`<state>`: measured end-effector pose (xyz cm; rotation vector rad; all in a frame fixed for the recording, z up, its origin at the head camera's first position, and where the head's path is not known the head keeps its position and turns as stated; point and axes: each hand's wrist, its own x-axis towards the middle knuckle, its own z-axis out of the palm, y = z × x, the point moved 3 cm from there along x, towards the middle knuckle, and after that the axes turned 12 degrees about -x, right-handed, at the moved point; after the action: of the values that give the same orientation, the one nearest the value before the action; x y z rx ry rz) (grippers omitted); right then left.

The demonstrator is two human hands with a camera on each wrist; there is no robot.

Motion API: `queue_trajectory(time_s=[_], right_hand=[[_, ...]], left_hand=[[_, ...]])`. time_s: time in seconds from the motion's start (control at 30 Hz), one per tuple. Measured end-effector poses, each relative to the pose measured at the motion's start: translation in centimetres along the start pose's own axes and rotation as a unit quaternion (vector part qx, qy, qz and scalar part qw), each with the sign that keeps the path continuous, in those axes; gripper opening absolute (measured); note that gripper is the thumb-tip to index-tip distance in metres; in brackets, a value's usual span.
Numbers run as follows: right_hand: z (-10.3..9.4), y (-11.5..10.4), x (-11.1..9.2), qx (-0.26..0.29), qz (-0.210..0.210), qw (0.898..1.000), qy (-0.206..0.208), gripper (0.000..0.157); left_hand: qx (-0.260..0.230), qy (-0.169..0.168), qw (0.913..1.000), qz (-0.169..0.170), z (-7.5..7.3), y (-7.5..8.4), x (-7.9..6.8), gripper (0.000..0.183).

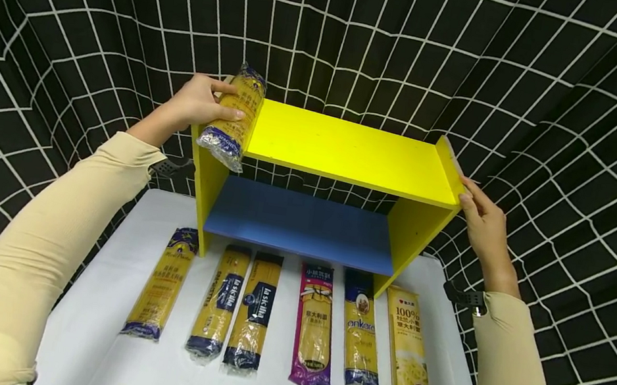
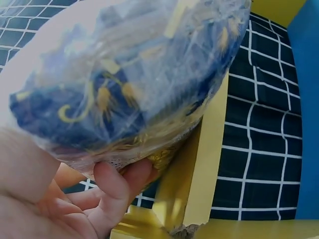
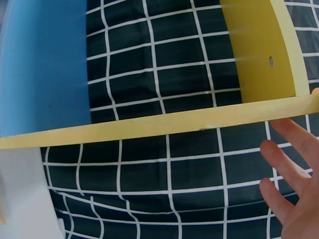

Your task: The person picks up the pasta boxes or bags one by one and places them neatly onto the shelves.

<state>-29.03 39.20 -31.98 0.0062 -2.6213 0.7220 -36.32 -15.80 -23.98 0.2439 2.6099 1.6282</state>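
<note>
My left hand (image 1: 200,100) grips a yellow and blue bag of spaghetti (image 1: 240,109) by its side, with the thumb across its front. The bag is tilted at the left end of the yellow top board of a shelf (image 1: 344,151); whether it touches the board I cannot tell. In the left wrist view the clear, crinkled end of the bag covers much of the fingers. At the shelf's other end, my right hand (image 1: 483,222) holds the upper part of the yellow side panel (image 3: 199,119) between thumb and forefinger. The other fingers stand loosely apart from it.
Several spaghetti packs lie in a row before the shelf on the white table (image 1: 98,361), among them a purple pack (image 1: 315,326) and a pale yellow pack (image 1: 410,354). A blue lower board (image 1: 304,222) spans the shelf. Black cloth with white grid lines hangs around.
</note>
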Motion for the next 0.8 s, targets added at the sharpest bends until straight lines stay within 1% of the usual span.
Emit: queue_trajectory(time_s=[0.13,0.23,0.37,0.53,0.63,0.77,0.8], right_hand=[[0.0,0.0,0.0,0.000,-0.002,1.000,0.001,0.042],[0.0,0.1,0.0,-0.001,0.001,1.000,0.003,0.043],[-0.1,0.2,0.0,-0.002,0.007,1.000,0.004,0.043],[-0.1,0.3,0.0,-0.002,0.005,1.000,0.003,0.042],[0.0,0.3,0.0,-0.001,0.002,1.000,0.003,0.042],[0.1,0.1,0.0,-0.005,-0.001,1.000,0.006,0.042],[0.1,0.2,0.0,-0.006,-0.001,1.000,0.007,0.042]], left_hand=[[0.046,0.025,0.9985,0.017,-0.2,0.0,-0.1,0.073],[0.099,0.044,0.9933,0.037,-0.4,0.2,-0.2,0.072],[0.145,0.049,0.9871,0.049,-0.5,0.5,-0.2,0.075],[0.174,0.042,0.9827,0.047,-0.3,0.6,-0.4,0.075],[0.186,0.045,0.9802,0.052,-0.1,0.6,-0.6,0.075],[0.207,0.070,0.9730,0.073,-0.1,0.8,-1.0,0.073],[0.208,0.074,0.9723,0.075,0.0,0.8,-1.1,0.072]])
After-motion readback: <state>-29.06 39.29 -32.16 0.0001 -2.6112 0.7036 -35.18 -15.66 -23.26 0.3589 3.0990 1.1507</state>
